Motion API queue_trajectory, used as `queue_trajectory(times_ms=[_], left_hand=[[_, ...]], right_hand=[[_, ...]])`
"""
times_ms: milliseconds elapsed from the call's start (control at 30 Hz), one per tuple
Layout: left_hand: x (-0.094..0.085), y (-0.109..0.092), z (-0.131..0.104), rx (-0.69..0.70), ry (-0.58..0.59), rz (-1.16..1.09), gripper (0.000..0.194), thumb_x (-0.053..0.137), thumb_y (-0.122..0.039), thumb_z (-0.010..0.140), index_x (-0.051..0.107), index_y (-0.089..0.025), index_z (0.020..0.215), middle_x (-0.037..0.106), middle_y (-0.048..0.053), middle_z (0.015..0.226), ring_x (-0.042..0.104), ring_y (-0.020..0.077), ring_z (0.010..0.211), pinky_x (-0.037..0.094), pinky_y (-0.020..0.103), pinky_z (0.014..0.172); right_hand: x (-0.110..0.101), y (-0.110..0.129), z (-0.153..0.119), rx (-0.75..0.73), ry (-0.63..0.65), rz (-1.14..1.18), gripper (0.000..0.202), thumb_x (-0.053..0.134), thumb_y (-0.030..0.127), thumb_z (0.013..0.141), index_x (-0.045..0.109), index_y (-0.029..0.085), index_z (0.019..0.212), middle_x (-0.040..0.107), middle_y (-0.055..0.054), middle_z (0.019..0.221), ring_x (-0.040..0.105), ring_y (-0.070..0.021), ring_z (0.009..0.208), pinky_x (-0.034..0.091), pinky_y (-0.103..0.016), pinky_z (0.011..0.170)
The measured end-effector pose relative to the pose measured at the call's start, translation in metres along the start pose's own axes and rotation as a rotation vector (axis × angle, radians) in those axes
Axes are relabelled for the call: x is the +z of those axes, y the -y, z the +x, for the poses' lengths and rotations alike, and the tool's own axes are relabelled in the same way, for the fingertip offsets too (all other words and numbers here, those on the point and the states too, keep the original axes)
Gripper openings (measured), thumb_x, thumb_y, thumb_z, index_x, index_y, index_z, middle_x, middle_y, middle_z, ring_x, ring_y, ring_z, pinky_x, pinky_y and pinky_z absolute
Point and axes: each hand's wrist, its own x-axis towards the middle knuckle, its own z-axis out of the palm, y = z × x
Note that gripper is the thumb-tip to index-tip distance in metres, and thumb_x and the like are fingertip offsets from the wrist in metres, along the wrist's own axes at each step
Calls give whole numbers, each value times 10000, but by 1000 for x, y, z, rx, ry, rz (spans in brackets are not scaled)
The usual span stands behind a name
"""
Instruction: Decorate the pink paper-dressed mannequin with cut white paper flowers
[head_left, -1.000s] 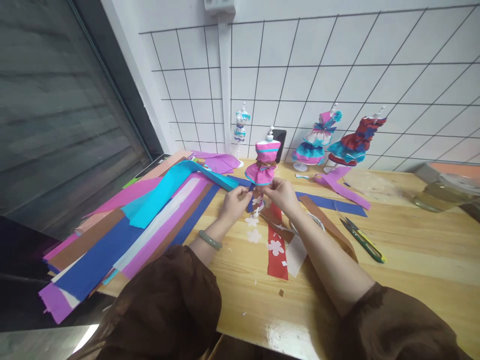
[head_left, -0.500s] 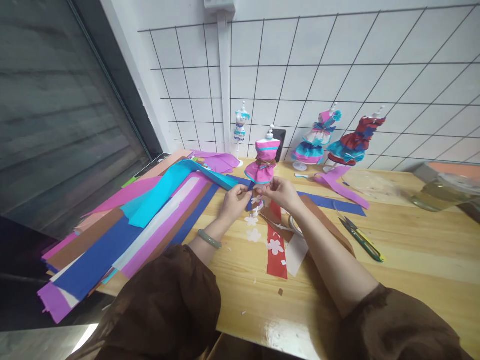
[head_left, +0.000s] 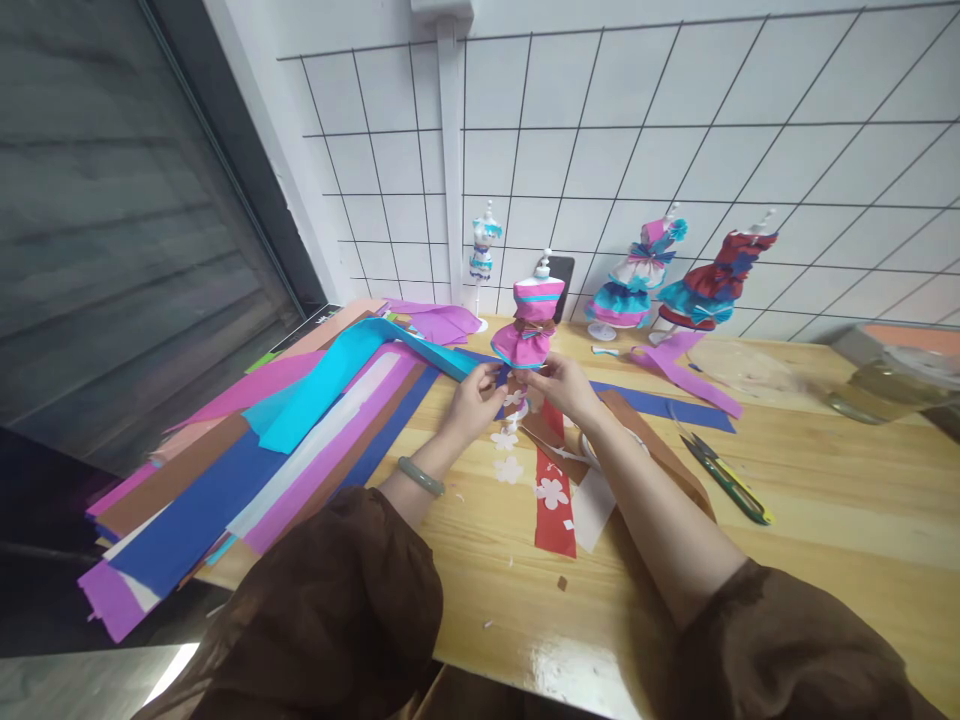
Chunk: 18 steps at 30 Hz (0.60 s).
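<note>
A small mannequin in a pink paper dress [head_left: 525,345], with blue trim and a brown waistband, stands upright in the middle of the table. Just below its skirt hem, my left hand [head_left: 476,395] is closed, thumb and fingers pinched together on the left side. From the right, my right hand [head_left: 566,388] reaches to the hem with its fingertips also pinched. Whatever lies between the fingertips is too small to make out. Beneath the hands lie white paper flowers [head_left: 508,469] and a red paper strip [head_left: 555,525] with another flower on it.
Stacked coloured crepe paper strips [head_left: 195,510] cover the left side. Thread snips [head_left: 727,480] lie to the right, near a blue strip [head_left: 660,402]. Dressed mannequins [head_left: 622,290] stand along the tiled wall, with a phone [head_left: 561,285] behind the pink dress. A clear jar [head_left: 889,385] sits far right.
My hands have moved slightly apart below the skirt, the right one shifting a little to the right. The mannequin stays in about the same place.
</note>
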Motion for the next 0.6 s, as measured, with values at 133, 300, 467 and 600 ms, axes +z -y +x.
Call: queue_trajectory(times_ms=[133, 300, 467, 600], left_hand=[[-1, 2, 0, -3, 5, 5, 334, 559, -175, 755, 521, -172, 1087, 624, 87, 1058, 573, 217, 1014, 427, 356, 905], [-2, 3, 0, -13, 14, 8, 344, 583, -186, 742, 552, -171, 1084, 614, 84, 1085, 548, 230, 1053, 402, 371, 939], [-3, 8, 1, -8, -12, 20, 366, 602, -207, 736, 551, -177, 1097, 605, 88, 1096, 542, 227, 1057, 395, 375, 946], [-2, 13, 2, -11, -14, 26, 375, 596, -210, 741, 538, -172, 1110, 602, 96, 1099, 552, 224, 1042, 419, 365, 916]], right_hand=[[3, -3, 3, 13, -23, -27, 328, 650, 424, 659, 646, 136, 817, 659, -46, 673, 584, -169, 585, 431, -259, 533], [3, -1, 2, 26, -39, -49, 318, 654, 417, 652, 640, 139, 806, 657, -37, 658, 569, -160, 568, 415, -254, 525], [-4, 6, -2, 9, 2, -131, 285, 675, 343, 640, 633, 153, 849, 660, -35, 721, 555, -152, 596, 406, -248, 538], [-8, 8, -3, -2, 20, -130, 301, 657, 367, 657, 629, 153, 867, 664, -51, 768, 549, -153, 596, 404, -254, 534]])
